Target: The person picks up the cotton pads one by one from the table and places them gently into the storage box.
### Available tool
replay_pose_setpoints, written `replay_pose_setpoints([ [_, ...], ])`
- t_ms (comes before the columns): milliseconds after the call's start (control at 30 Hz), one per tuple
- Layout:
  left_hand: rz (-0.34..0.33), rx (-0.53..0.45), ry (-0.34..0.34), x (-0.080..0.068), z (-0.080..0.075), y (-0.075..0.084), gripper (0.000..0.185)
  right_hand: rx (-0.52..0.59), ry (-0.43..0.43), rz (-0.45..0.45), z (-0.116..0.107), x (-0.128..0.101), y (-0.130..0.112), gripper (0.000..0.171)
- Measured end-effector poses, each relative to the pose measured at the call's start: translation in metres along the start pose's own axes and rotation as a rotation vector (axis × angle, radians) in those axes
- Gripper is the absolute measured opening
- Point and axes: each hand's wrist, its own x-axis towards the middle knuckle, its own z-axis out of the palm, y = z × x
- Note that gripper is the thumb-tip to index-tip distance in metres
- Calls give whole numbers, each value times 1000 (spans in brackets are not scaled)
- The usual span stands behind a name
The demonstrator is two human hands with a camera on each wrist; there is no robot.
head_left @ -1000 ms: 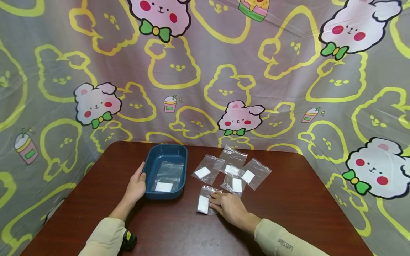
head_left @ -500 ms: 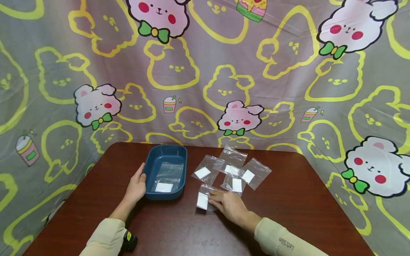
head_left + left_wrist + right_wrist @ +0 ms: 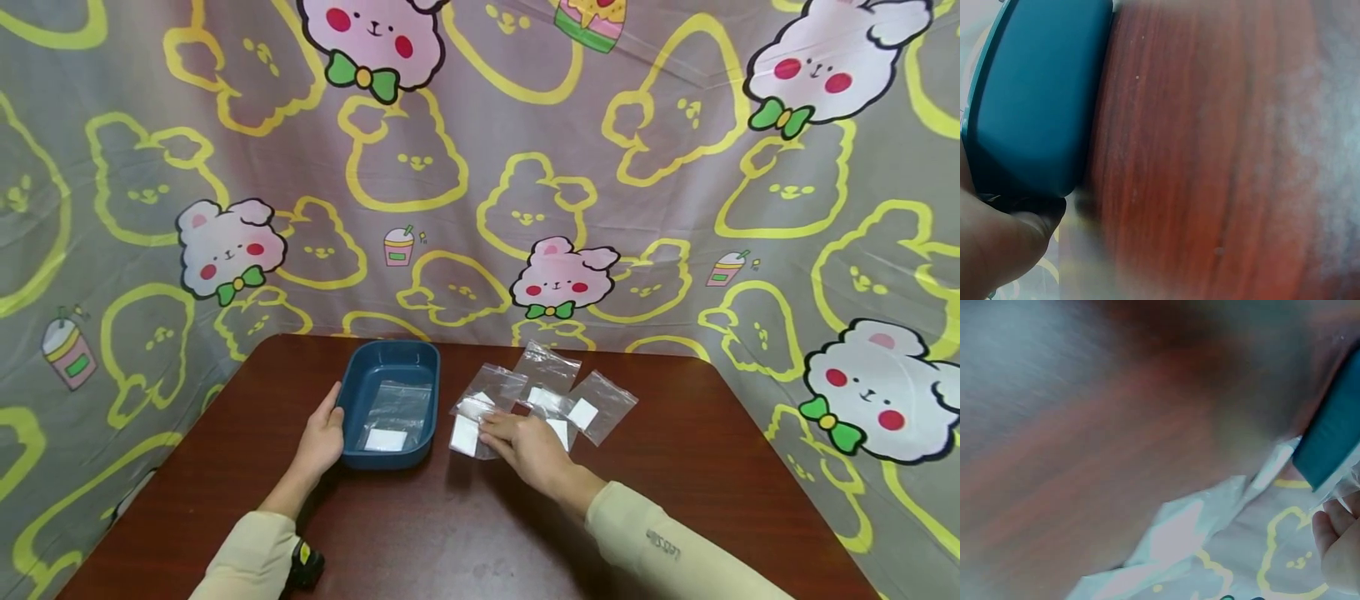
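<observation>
A: Just right of the tray (image 3: 352, 392), lifted a little off the bench (image 3: 675, 467), we have a clear bag (image 3: 467, 430) with a white square inside it. Our right hand (image 3: 528, 446) pinches it at the near edge, fingers closed on the plastic.

B: And from the right wrist view we see the film (image 3: 1179, 537) sagging and creasing, so we judge it very light, limp and slippery. It will flop and may slide out of a loose pinch.

A: Agreed. We'd hold it by a corner or by the sealed edge, where the plastic is doubled, or squeeze it over the white square, which looks like the stiffest part.

B: Our left hand (image 3: 321, 433) rests against the tray's left rim, fingers fairly straight; the grip there holds nothing that we can make out, it only steadies the wall. The left wrist view shows the blue tray side (image 3: 1035, 100) against the palm.

A: Inside the tray lies another bag (image 3: 392, 417), flat on the floor of it.

B: Further right, three more bags (image 3: 570, 400) lie overlapping on the bench, touching one another, just beyond our right hand. The cartoon cloth (image 3: 480, 167) hangs behind.
</observation>
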Motion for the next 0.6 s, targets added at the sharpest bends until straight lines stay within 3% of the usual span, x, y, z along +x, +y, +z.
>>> replay_pose_setpoints([
  [600, 8, -15, 10, 0, -1, -2, 54, -19, -44, -20, 8, 47, -16, 24],
])
